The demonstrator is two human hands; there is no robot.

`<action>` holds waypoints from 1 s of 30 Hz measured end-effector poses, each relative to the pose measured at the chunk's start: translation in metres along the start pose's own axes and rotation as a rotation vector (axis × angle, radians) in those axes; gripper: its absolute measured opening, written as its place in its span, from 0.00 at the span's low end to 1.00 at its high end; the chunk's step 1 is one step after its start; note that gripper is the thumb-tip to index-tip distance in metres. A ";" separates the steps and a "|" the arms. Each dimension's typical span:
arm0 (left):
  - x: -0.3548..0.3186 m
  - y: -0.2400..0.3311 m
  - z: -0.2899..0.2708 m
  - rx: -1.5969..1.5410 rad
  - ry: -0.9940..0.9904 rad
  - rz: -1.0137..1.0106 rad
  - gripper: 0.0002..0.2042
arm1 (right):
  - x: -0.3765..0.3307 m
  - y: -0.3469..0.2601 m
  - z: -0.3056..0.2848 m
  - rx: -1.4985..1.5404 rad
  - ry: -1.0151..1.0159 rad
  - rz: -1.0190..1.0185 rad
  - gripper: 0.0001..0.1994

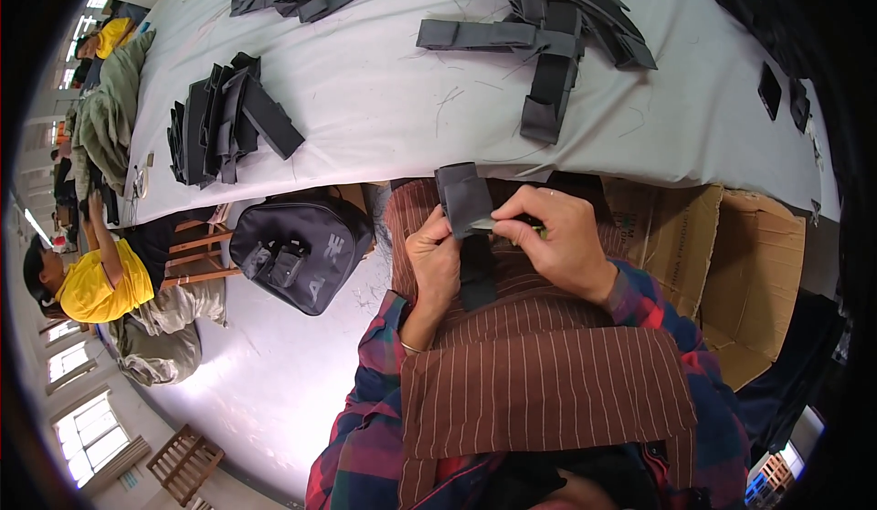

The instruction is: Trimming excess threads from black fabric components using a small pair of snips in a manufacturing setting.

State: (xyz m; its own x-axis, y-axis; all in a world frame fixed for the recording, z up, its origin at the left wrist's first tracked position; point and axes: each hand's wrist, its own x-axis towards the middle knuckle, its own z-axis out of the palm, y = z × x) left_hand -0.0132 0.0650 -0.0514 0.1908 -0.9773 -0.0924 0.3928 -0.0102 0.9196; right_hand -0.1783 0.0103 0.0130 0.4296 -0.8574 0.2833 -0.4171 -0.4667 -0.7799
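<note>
My left hand point(432, 256) pinches a dark grey fabric strap piece point(466, 201) that stands folded above my lap, its lower end hanging down over the brown striped apron point(539, 373). My right hand point(557, 236) is closed around a small greenish tool point(498, 225) whose tip meets the strap's edge. Both hands work just below the table's near edge. What the tool is exactly cannot be told.
A grey table point(384, 99) carries piles of dark fabric pieces: a stack on the left point(228, 122) and heaps at the far side point(548, 35). A black bag point(300, 247) lies on the floor left of my lap. An open cardboard box point(731, 263) stands on the right. A person in yellow point(91, 282) sits far left.
</note>
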 end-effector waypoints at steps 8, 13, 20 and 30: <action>-0.001 -0.008 -0.006 0.172 0.001 0.028 0.10 | 0.009 0.005 0.001 0.578 -0.268 0.258 0.06; -0.002 0.007 -0.021 -0.302 -0.220 -0.303 0.21 | -0.014 0.009 0.014 0.166 -0.145 -0.155 0.13; -0.003 0.027 -0.006 -0.132 -0.099 -0.397 0.18 | -0.010 0.008 0.006 0.091 -0.185 -0.218 0.16; -0.010 0.021 -0.007 -0.066 -0.199 -0.242 0.16 | -0.003 0.005 -0.003 0.113 -0.182 0.085 0.10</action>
State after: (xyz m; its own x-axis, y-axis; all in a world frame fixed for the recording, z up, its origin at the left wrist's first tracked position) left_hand -0.0008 0.0756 -0.0340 -0.0923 -0.9703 -0.2235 0.4643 -0.2405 0.8524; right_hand -0.1839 0.0096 0.0102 0.5386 -0.8345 0.1162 -0.3702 -0.3583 -0.8571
